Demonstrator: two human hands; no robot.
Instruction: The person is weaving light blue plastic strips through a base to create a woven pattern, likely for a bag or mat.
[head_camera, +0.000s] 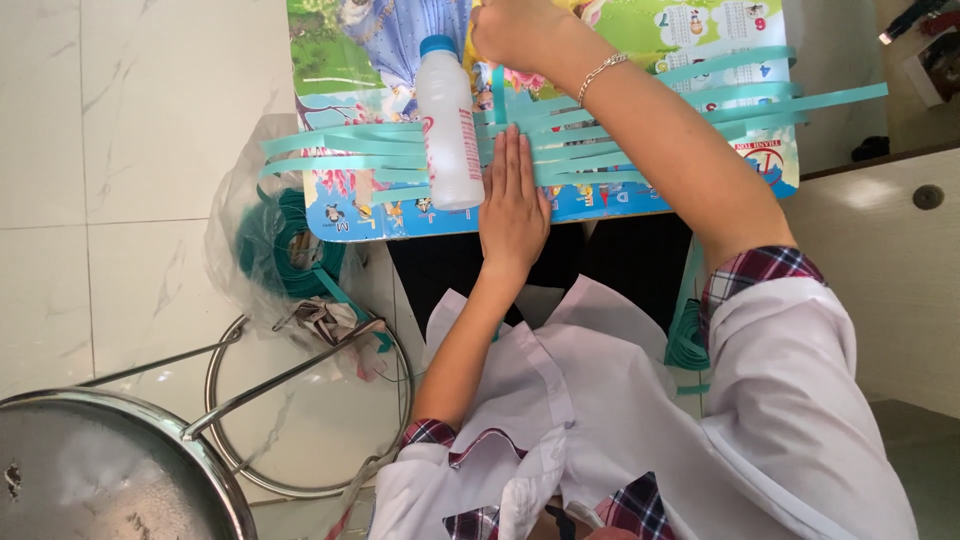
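Several long teal plastic strips (640, 120) lie side by side across a colourful picture board (350, 60) on the floor. My left hand (512, 200) lies flat, fingers together, pressing down on the strips near the board's front edge. My right hand (515, 32) is closed at the board's far side, gripping the top of an upright teal strip (498, 92) that runs across the others. A white plastic bottle (448, 125) with a blue cap lies on the strips just left of my left hand.
A clear plastic bag with a coil of teal strip (283, 245) sits left of the board. A metal stool (110, 470) and its ring frame stand at the lower left. Another teal coil (688, 340) lies by my right side. Pale cabinet at right.
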